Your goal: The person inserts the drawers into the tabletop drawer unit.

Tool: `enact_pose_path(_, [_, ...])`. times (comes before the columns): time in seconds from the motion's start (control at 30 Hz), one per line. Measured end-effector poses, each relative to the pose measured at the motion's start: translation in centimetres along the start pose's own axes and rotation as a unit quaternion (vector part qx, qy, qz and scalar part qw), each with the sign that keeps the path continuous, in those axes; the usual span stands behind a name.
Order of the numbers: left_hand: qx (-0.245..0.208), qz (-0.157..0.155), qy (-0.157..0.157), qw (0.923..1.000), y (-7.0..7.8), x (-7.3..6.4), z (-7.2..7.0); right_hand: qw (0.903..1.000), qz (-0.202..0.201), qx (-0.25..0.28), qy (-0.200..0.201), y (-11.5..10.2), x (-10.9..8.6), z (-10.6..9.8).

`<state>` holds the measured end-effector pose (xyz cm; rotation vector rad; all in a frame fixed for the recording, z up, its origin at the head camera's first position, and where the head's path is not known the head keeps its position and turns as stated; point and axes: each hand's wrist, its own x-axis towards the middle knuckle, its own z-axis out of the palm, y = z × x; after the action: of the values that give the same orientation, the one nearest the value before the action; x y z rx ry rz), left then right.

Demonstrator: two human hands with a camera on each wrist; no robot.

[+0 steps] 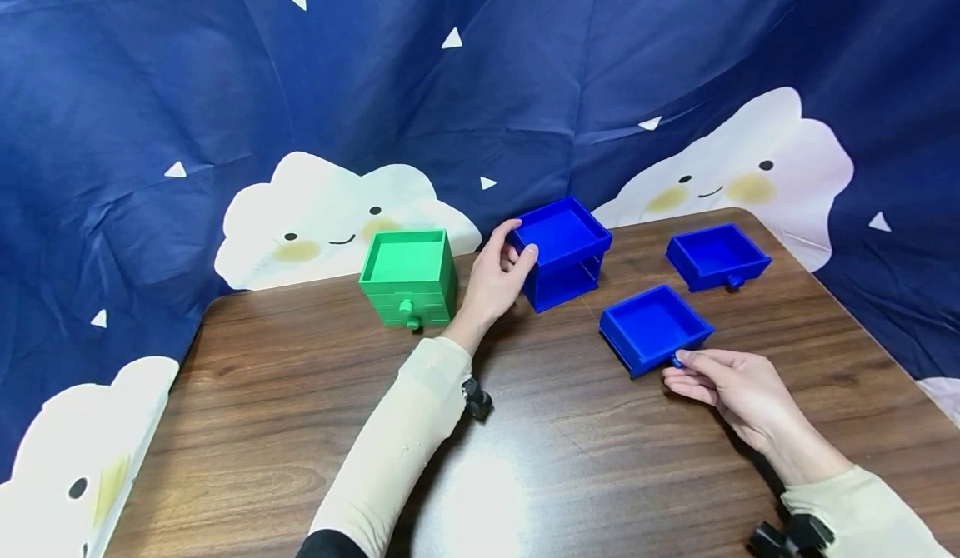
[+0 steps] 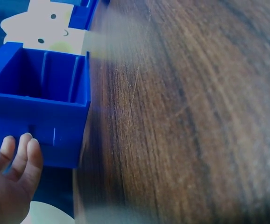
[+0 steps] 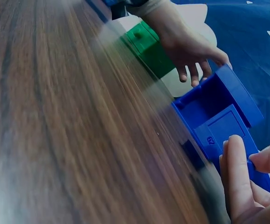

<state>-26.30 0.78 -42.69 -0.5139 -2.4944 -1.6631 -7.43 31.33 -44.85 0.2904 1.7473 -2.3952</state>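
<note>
Back on the table is a blue mini cabinet point(image 1: 561, 233), its top a shallow tray and its front opening without a drawer. My left hand point(image 1: 491, 279) holds it at the left side, thumb at the near top corner and index finger along the top edge. Other fingers point(image 2: 33, 158) lie against its side wall in the left wrist view. My right hand point(image 1: 738, 387) pinches the small knob of a blue drawer point(image 1: 651, 325) between thumb and fingers. The drawer's underside point(image 3: 221, 128) shows in the right wrist view, with its far end angled toward the cabinet's opening.
Another blue drawer point(image 1: 697, 275) with a knob sits at the back right. Left of the blue cabinet stands a green mini cabinet point(image 1: 408, 291) with knobbed drawers in place. A dark blue cloth point(image 1: 525, 83) with clouds hangs behind the wooden table point(image 1: 285, 425).
</note>
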Motion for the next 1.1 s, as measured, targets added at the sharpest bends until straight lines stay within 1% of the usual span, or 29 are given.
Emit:
enact_pose_path(0.5, [0.004, 0.002, 0.0, 1.0, 0.0, 0.0, -0.2, 0.9998, 0.008, 0.018, -0.009, 0.1, 1.0, 2.3])
enact_pose_path(0.9, [0.006, 0.004, -0.004, 1.0, 0.2, 0.0, -0.2, 0.9997, 0.023, 0.008, -0.01, 0.1, 1.8, 4.1])
enact_pose_path(1.1, [0.006, 0.007, -0.003, 1.0, 0.1, 0.0, -0.2, 0.9998, 0.02, 0.0, -0.01, 0.1, 2.2, 4.7])
